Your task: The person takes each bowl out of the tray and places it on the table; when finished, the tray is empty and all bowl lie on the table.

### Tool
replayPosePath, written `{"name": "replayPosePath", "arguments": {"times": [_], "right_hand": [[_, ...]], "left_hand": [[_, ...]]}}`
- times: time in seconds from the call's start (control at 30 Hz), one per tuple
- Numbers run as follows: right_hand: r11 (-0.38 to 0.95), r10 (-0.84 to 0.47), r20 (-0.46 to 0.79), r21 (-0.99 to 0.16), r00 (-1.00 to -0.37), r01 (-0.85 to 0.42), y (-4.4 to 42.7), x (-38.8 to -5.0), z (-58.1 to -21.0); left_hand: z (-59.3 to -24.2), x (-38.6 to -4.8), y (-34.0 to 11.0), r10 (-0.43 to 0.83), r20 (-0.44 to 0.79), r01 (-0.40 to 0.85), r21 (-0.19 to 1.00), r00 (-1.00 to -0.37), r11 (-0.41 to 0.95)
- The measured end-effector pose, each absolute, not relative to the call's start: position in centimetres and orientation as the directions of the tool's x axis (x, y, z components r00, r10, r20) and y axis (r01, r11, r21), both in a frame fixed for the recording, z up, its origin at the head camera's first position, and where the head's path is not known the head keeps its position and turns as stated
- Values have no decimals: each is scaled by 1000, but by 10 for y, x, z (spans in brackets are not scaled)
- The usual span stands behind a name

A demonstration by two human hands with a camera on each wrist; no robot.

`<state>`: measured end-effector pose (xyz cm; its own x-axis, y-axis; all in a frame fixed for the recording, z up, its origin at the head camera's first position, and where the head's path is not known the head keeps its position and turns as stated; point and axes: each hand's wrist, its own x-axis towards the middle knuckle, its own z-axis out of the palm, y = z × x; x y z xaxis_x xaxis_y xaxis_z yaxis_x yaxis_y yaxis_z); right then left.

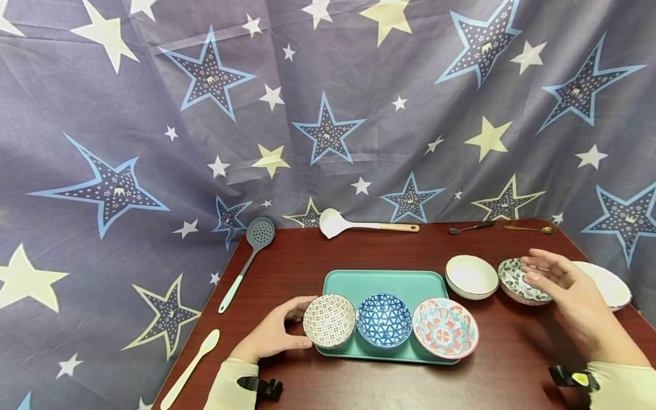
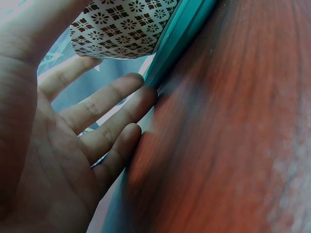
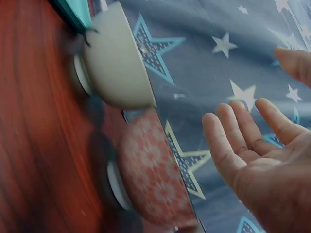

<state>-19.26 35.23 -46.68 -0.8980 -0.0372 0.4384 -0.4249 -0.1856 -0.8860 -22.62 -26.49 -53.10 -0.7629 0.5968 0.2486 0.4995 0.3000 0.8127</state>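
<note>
My left hand (image 1: 274,332) is at the left side of a beige bowl with a brown lattice pattern (image 1: 329,321), its thumb and index finger on either side of it. In the left wrist view the bowl (image 2: 129,26) sits at the tray's edge, and the other fingers are spread apart. A blue triangle-patterned bowl (image 1: 384,320) and a red-and-blue floral bowl (image 1: 446,328) stand beside it on the teal tray (image 1: 384,279). My right hand (image 1: 571,290), fingers apart and holding nothing, hovers above a leaf-patterned bowl (image 1: 515,279), whose outside (image 3: 150,174) is pink.
White bowls (image 1: 471,276) stand right of the tray, and a white dish (image 1: 607,285) lies at the far right. A white ladle (image 1: 333,224) and two small spoons (image 1: 471,228) lie along the back. A grey skimmer (image 1: 260,233) and a cream spoon (image 1: 192,367) are at left.
</note>
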Motion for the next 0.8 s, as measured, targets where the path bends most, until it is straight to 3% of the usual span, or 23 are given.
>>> {"name": "replayPosePath", "arguments": {"times": [0.4, 0.8], "right_hand": [[188, -197, 331, -911, -923, -367, 312, -190, -470], [120, -463, 313, -905, -829, -409, 276, -185, -478]], "left_hand": [[-530, -225, -264, 590, 246, 496, 812, -769, 308], [-530, -224, -264, 589, 246, 494, 814, -770, 305]]}}
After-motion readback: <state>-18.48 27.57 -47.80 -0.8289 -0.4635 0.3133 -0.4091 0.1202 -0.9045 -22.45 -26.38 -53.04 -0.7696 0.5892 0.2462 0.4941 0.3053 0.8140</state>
